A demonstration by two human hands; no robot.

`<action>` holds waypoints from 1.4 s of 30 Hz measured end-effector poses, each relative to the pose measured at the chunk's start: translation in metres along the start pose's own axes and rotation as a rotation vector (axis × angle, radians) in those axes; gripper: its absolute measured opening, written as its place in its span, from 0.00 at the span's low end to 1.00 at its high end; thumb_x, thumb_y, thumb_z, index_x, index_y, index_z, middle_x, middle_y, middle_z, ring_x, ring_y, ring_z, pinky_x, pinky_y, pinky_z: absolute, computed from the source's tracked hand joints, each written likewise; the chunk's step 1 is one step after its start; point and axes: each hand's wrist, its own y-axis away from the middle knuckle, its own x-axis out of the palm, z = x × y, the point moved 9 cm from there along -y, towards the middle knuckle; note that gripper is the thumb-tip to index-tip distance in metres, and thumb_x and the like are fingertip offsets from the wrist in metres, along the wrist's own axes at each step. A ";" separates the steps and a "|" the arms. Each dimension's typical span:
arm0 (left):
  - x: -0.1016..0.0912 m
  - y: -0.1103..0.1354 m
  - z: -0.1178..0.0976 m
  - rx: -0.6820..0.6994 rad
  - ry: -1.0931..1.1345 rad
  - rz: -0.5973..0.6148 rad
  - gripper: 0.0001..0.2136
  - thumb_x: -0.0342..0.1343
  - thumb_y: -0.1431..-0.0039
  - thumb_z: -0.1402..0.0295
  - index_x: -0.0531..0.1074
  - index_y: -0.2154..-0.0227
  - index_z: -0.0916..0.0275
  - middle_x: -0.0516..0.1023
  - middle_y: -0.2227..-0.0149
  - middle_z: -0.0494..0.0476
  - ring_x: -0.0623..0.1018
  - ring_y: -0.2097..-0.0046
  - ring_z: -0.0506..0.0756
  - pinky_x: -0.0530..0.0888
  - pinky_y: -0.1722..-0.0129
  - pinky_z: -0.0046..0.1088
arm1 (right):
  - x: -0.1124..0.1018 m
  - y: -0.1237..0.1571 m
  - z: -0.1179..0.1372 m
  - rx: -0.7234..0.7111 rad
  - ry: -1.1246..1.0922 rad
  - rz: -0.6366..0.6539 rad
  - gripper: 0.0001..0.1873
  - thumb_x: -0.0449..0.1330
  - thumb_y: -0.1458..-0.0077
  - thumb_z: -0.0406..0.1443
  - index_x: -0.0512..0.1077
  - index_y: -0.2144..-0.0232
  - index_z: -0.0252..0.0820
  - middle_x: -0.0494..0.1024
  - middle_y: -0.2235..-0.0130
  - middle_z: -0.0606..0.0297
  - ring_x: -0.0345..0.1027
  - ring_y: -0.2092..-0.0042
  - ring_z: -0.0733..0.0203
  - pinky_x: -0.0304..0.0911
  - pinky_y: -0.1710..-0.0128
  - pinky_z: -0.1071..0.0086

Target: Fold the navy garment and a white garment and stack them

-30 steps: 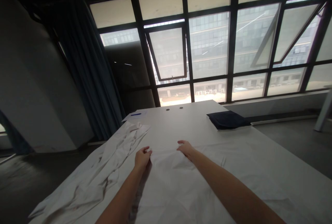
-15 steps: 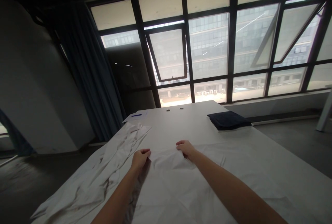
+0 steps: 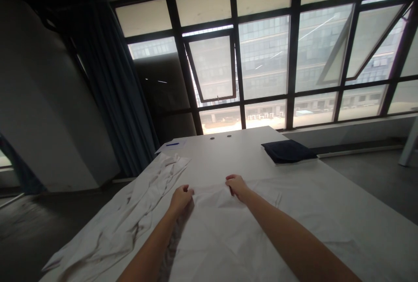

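While left fingers (image 3: 186, 193) and right fingers (image 3: 232, 181) clench white cloth (image 3: 209, 234), its long fold (image 3: 130, 216) slants toward the window (image 3: 264, 55).

sheet (image 3: 209, 234) on table (image 3: 235, 153), windows (image 3: 264, 55) behind, folded cloth (image 3: 288, 151) far right, apparently paper (image 3: 170, 146) far left

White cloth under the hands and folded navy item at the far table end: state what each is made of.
The creased white cloth looks like thin woven cotton or a polyester blend, matte, given its soft, fine wrinkles. The folded navy item looks like matte fabric, though it is too distant to judge its weave.
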 end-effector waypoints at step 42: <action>0.007 0.181 -0.007 0.497 -0.656 0.474 0.37 0.46 0.36 0.41 0.44 0.31 0.51 0.40 0.29 0.49 0.46 0.29 0.66 0.48 0.30 0.49 | -0.210 0.150 -0.050 -0.399 1.187 -0.058 0.35 0.46 0.37 0.57 0.59 0.33 0.52 0.54 0.30 0.60 0.42 0.29 0.46 0.35 0.31 0.46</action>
